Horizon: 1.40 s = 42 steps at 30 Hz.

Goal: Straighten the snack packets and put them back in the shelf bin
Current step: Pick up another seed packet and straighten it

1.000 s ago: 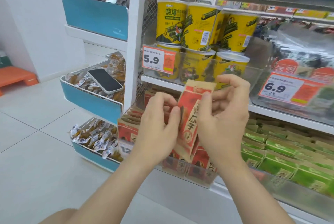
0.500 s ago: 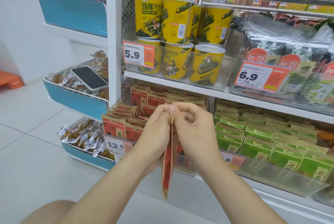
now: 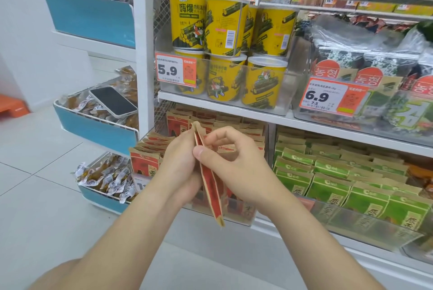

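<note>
both hands, the left hand [image 3: 180, 168] and right hand [image 3: 236, 168], pinch an edge-on red snack packet [image 3: 210, 182] between their fingers in front of the clear shelf bin [image 3: 246, 217], so a loose pinch could drop it to the floor.

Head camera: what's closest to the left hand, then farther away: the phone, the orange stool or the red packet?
1. red packet, held in the left hand itself.
2. phone, to the left, lying on a snack bin.
3. orange stool, far left on the floor.
</note>
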Each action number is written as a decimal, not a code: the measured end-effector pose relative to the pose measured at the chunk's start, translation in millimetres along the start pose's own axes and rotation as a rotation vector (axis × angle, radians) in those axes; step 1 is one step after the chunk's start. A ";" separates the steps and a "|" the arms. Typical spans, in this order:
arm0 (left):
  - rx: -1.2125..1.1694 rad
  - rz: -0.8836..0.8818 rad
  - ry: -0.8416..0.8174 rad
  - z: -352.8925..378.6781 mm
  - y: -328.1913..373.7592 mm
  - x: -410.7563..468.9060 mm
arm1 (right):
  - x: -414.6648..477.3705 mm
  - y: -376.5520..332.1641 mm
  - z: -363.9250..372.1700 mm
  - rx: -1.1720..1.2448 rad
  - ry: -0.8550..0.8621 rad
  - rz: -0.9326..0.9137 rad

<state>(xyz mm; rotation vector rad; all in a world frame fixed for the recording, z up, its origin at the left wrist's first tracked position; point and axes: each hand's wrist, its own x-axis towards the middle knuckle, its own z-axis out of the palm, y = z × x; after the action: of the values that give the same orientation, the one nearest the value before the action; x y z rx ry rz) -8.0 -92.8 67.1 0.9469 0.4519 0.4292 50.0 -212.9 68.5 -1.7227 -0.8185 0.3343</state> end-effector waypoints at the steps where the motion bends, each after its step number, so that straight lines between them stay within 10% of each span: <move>1: 0.000 -0.004 -0.025 0.8 1.2 -2.3 | 0.6 1.3 1.9 0.011 0.010 0.005; 20: 0.455 0.422 -0.165 -1.3 -12.9 3.6 | 8.8 8.0 -10.1 0.417 0.155 0.158; 34: 0.424 0.511 0.036 -3.8 -11.3 1.0 | 3.8 7.1 -23.2 -0.029 -0.089 0.141; 42: 0.483 0.407 -0.149 -5.2 -10.7 -3.5 | 7.7 5.5 -22.8 0.042 0.221 -0.015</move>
<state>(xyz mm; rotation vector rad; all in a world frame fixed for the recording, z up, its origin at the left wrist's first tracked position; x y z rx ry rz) -12.1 -96.7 56.1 1.5401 0.2251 0.6263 71.1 -225.0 72.1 -1.6787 -0.6581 0.1457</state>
